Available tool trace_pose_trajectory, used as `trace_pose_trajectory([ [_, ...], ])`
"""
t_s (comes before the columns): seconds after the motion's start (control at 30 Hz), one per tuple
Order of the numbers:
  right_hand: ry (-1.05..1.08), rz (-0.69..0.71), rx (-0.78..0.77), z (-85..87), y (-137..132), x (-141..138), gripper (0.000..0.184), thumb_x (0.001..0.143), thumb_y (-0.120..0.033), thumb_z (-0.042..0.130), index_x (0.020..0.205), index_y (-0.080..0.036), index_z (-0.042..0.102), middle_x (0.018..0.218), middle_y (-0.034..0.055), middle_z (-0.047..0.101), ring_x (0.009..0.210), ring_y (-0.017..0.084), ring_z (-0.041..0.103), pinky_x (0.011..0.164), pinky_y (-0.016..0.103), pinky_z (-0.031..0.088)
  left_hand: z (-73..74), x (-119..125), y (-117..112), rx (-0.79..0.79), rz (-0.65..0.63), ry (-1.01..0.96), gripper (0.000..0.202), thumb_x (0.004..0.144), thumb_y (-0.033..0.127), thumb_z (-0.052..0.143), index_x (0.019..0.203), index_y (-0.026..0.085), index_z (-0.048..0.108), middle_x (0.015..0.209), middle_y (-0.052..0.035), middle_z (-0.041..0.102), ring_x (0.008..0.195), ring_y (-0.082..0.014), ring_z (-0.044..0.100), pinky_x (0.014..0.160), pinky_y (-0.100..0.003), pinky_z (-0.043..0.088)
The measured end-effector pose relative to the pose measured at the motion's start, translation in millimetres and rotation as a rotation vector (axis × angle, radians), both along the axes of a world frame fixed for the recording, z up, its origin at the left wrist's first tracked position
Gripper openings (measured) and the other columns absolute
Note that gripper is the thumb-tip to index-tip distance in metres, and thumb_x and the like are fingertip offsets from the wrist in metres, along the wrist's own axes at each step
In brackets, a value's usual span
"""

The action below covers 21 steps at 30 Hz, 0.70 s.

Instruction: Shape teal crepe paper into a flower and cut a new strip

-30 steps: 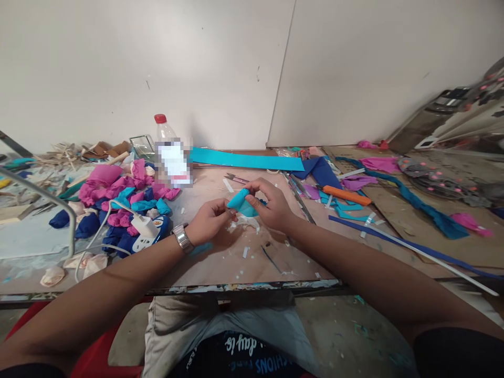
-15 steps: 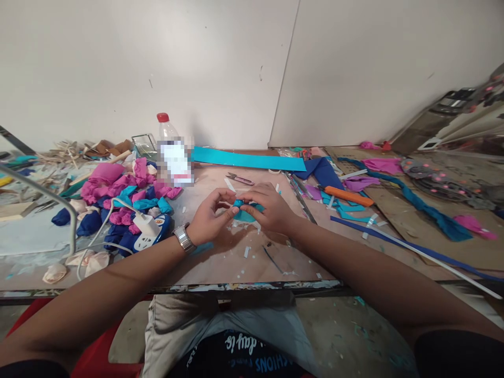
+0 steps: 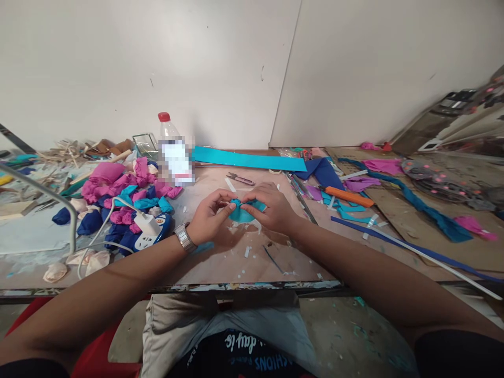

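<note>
Between my two hands is a piece of turquoise crepe paper (image 3: 241,216), bunched into a small gathered knob at its top and spread flatter below. My left hand (image 3: 212,214), a metal watch on its wrist, pinches the knob from the left with thumb and forefinger. From the right, my right hand (image 3: 271,209) grips the same piece with thumb and fingers, covering its right part. Just beyond the hands lie small thread snips (image 3: 241,179) with pink handles. A long turquoise strip (image 3: 252,159) stretches behind them.
Left of my hands is a heap of pink, blue and turquoise crumpled pieces (image 3: 114,184), with a white power strip (image 3: 147,239) and cable. A red-capped bottle (image 3: 168,126) stands behind a blurred phone (image 3: 177,160). An orange utility knife (image 3: 348,196) lies at right among scraps.
The turquoise paper now shows more of its flat lower part between my hands, and the gathered knob has shifted slightly left. Both hands keep their pinch in nearly the same place.
</note>
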State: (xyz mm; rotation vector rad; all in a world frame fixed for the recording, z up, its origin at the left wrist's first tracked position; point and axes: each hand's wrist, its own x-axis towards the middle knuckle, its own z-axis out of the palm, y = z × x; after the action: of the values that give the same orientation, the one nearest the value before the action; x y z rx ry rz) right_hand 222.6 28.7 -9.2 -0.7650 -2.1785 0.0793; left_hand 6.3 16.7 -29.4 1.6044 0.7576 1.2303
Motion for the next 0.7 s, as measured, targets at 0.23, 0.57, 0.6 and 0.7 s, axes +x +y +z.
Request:
trace_pose_trajectory([
  [0.23,-0.004,0.006,-0.015,3.4,-3.2,-2.3,0.024,0.101,-0.043,0.060,0.090,-0.023,0.068,0.084,0.0045,0.073,0.085,0.023,0.065,0.089,0.041,0.042,-1.1,-2.6,-1.3,0.098,0.003,0.100,0.026,0.094,0.041,0.070,0.108,0.019,0.066,0.105,-0.0074,0.069,0.097,-0.0189,0.065,0.089,-0.034,0.053],
  [0.57,-0.006,0.032,-0.004,4.0,-4.2,-2.0,0.021,0.100,-0.040,0.062,0.089,-0.023,0.066,0.083,0.0038,0.072,0.084,0.022,0.064,0.087,0.040,0.041,0.6,-4.8,-2.2,0.217,0.066,0.227,0.020,0.095,0.036,0.068,0.106,0.019,0.067,0.103,-0.0073,0.070,0.096,-0.0190,0.065,0.092,-0.035,0.053],
  [0.6,-0.004,0.037,-0.004,4.3,-4.3,-2.0,0.021,0.100,-0.040,0.062,0.089,-0.023,0.066,0.083,0.0037,0.072,0.084,0.022,0.064,0.086,0.039,0.041,0.7,-5.3,-2.2,0.238,0.067,0.234,0.020,0.096,0.036,0.067,0.107,0.019,0.067,0.103,-0.0073,0.070,0.096,-0.0192,0.065,0.091,-0.035,0.053],
  [0.7,0.008,0.051,0.003,4.7,-4.2,-2.0,0.019,0.099,-0.038,0.063,0.088,-0.022,0.066,0.082,0.0031,0.071,0.083,0.021,0.064,0.083,0.038,0.041,1.0,-6.6,-2.3,0.302,0.063,0.262,0.021,0.097,0.034,0.065,0.111,0.020,0.068,0.108,-0.0083,0.071,0.100,-0.0204,0.065,0.092,-0.036,0.052],
])
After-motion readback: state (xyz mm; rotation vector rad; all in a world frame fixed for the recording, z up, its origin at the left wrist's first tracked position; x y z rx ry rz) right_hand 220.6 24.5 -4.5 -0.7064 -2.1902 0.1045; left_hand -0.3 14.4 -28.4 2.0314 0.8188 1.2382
